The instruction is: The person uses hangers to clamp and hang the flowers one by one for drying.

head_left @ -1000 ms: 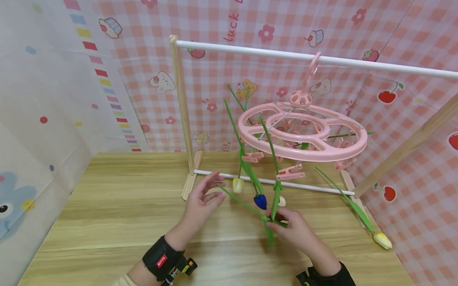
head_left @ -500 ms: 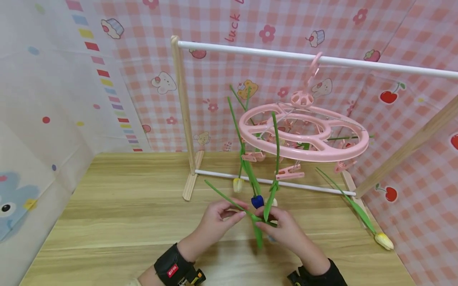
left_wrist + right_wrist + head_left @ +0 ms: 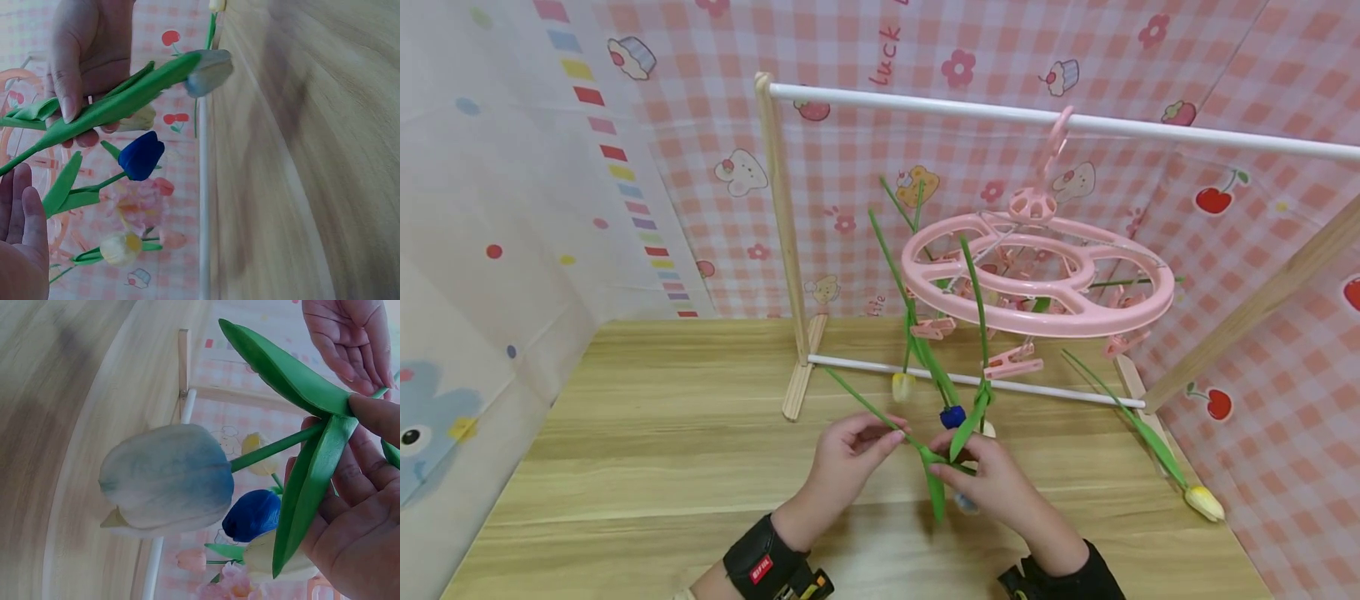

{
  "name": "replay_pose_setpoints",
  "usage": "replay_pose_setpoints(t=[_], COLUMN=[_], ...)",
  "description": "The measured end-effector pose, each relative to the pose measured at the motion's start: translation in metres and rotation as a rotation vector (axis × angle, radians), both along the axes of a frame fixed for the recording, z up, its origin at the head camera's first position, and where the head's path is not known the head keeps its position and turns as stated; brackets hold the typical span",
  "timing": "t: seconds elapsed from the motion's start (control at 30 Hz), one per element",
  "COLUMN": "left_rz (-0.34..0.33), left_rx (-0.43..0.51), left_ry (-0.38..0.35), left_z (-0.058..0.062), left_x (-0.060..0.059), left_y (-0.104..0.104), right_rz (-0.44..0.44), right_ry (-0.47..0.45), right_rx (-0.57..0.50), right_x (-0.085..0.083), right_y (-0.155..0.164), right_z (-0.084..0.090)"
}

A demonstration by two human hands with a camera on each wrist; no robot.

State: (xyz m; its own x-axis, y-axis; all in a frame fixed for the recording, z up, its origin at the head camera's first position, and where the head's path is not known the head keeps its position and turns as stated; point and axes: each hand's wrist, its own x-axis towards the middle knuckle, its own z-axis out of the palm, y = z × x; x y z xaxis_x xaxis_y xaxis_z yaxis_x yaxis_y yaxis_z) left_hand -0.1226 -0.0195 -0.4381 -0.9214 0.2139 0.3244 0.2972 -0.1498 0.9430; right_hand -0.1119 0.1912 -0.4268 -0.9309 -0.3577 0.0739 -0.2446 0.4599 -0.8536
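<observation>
Tulip [image 3: 167, 478] held low over table [image 3: 625, 450], pinched at leaf joint by right hand [image 3: 988, 483]; pale head pointed down toward wood. Stem [image 3: 865, 406] pinched by left hand [image 3: 848, 454], fingers curled. Blue tulip [image 3: 952, 416] and yellow tulip [image 3: 901, 386] hung just behind, clipped to pink hanger [image 3: 1037, 279] on white rail [image 3: 1075, 123]. Open tabletop left at left side. Another tulip [image 3: 1202, 502] laid near right edge. Pink checked walls closed in behind

Bright, even light in the head view, edges bowed; both wrist views are dimmer, bluish, with the wooden surface [image 3: 300, 156] blurred.
</observation>
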Motion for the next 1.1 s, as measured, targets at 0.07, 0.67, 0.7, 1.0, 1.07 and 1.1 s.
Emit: replay_pose_setpoints(t=[0.07,0.67,0.7,1.0,1.07,1.1], left_rz=[-0.001,0.018,0.017,0.018,0.019,0.018], left_rx=[0.020,0.065,0.068,0.109,0.112,0.113], left_ry=[0.009,0.014,0.017,0.046,0.049,0.050], left_z=[0.001,0.007,0.007,0.007,0.007,0.007], left_x=[0.000,-0.003,-0.003,-0.004,-0.004,-0.005], left_y=[0.000,-0.010,-0.011,-0.011,-0.011,-0.011], right_rz=[0.005,0.043,0.048,0.079,0.036,0.002], right_ry=[-0.001,0.015,-0.005,-0.167,-0.171,-0.170], right_rx=[-0.009,0.116,0.134,0.324,0.384,0.410], right_x=[0.000,0.005,0.005,0.010,0.012,0.012], right_y=[0.002,0.053,0.057,0.095,0.105,0.110], right_z=[-0.001,0.007,0.009,0.019,0.024,0.028])
